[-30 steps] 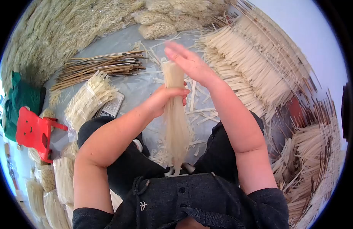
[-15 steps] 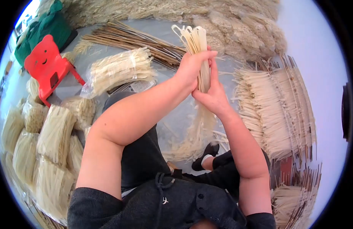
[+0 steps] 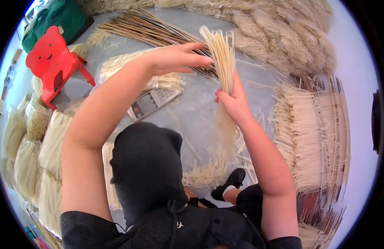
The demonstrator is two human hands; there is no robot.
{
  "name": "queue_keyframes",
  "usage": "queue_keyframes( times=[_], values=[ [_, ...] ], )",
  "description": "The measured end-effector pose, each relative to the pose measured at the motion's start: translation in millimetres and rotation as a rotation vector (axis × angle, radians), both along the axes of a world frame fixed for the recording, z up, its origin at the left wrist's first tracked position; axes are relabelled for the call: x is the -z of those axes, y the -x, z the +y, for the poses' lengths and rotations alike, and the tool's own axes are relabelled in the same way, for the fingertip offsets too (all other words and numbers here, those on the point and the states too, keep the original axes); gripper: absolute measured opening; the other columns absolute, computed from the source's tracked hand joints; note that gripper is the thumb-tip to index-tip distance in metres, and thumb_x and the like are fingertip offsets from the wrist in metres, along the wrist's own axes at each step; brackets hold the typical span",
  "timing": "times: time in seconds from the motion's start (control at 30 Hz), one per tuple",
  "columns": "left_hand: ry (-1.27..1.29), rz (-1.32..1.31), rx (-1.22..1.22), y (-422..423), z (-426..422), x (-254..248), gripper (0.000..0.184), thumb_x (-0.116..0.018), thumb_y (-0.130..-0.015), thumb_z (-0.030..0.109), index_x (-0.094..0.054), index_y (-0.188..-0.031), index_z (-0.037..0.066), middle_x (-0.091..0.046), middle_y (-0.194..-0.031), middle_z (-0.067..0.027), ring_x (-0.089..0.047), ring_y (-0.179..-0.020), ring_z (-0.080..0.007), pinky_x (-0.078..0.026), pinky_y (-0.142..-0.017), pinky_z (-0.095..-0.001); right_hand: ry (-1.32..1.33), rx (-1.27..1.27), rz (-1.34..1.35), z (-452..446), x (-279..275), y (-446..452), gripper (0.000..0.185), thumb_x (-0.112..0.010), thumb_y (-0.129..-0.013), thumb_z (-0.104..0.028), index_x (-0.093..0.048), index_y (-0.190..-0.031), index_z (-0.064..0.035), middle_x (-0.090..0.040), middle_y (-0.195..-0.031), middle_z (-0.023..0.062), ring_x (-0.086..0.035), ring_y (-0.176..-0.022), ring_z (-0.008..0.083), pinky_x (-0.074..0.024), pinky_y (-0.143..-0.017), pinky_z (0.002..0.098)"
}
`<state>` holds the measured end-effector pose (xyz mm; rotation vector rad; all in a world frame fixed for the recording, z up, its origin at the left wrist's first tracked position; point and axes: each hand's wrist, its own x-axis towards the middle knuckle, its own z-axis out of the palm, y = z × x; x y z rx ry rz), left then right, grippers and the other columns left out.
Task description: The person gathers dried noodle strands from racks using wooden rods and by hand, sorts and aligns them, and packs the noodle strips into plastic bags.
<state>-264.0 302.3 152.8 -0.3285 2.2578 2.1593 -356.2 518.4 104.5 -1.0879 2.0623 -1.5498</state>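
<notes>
My right hand (image 3: pixel 234 101) is wrapped round a bundle of pale, flat noodle-like strands (image 3: pixel 222 58), with the looped ends pointing up and away from me. Below that hand the strands hang loose and look blurred. My left hand (image 3: pixel 177 59) is just left of the bundle's upper part, its fingers spread and holding nothing; the fingertips come close to the strands, and I cannot tell whether they touch.
Brown sticks (image 3: pixel 159 31) lie beyond my left hand. A scale (image 3: pixel 152 103) and a wrapped bundle (image 3: pixel 130 62) are on the left, near a red chair (image 3: pixel 53 62). Stacked strands on sticks (image 3: pixel 310 133) stand at the right; wrapped bundles (image 3: pixel 28 170) lie at lower left.
My left hand has let go of the bundle and moved left with its fingers opened. My right hand still holds the bundle. The view has shifted, and more of the scale shows.
</notes>
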Motion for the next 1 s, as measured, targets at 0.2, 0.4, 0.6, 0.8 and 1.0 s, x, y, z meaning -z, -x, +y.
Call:
queue_keyframes(
  times=[0.2,0.4,0.6,0.8,1.0],
  values=[
    [0.488,-0.366,-0.603,43,-168,139,0.054,-0.062,-0.084,0.047,-0.063,-0.109,0.0,-0.065,-0.109,-0.016,-0.064,-0.094,-0.0222,-0.052,-0.081,-0.0332,-0.26,0.082,-0.191,-9,43,38,0.065,-0.053,-0.076,-0.005,-0.034,-0.138,-0.0102,-0.059,-0.088,0.011,-0.06,-0.074,0.0208,-0.0493,-0.068,0.0344],
    [0.988,-0.529,-0.481,41,-183,199,0.055,-0.065,-0.078,0.054,-0.062,-0.099,0.004,-0.066,-0.1,-0.0188,-0.063,-0.091,-0.0331,-0.049,-0.081,-0.0379,-0.312,-0.042,-0.057,-62,58,70,0.068,-0.055,-0.078,-0.004,-0.032,-0.142,-0.0111,-0.056,-0.087,0.0052,-0.056,-0.07,0.0128,-0.0485,-0.066,0.0296],
    [0.325,-0.307,-0.518,9,-165,211,0.03,-0.061,-0.083,0.031,-0.061,-0.101,0.006,-0.065,-0.094,-0.0071,-0.061,-0.088,-0.0194,-0.048,-0.079,-0.0309,-0.227,-0.191,0.245,-165,58,77,0.077,-0.055,-0.078,-0.008,-0.023,-0.147,-0.0157,-0.062,-0.098,0.0124,-0.062,-0.083,0.0257,-0.0481,-0.076,0.037],
    [-0.786,0.184,-0.718,-25,-179,244,0.015,-0.059,-0.085,0.014,-0.059,-0.098,0.006,-0.059,-0.089,-0.001,-0.057,-0.081,-0.0129,-0.047,-0.076,-0.0259,-0.699,-0.478,0.641,-218,94,75,0.087,-0.057,-0.076,-0.01,-0.016,-0.149,-0.0327,-0.061,-0.108,0.0164,-0.061,-0.091,0.0365,-0.0487,-0.08,0.0437],
    [-0.468,0.187,-0.867,-13,-166,217,0.017,-0.061,-0.084,0.016,-0.059,-0.095,0.005,-0.06,-0.081,-0.0004,-0.058,-0.075,-0.0133,-0.047,-0.072,-0.0283,-0.815,-0.532,0.911,-211,107,80,0.088,-0.059,-0.078,-0.008,-0.015,-0.148,-0.0378,-0.06,-0.096,0.0139,-0.063,-0.084,0.0312,-0.0501,-0.074,0.0419]
  ],
)
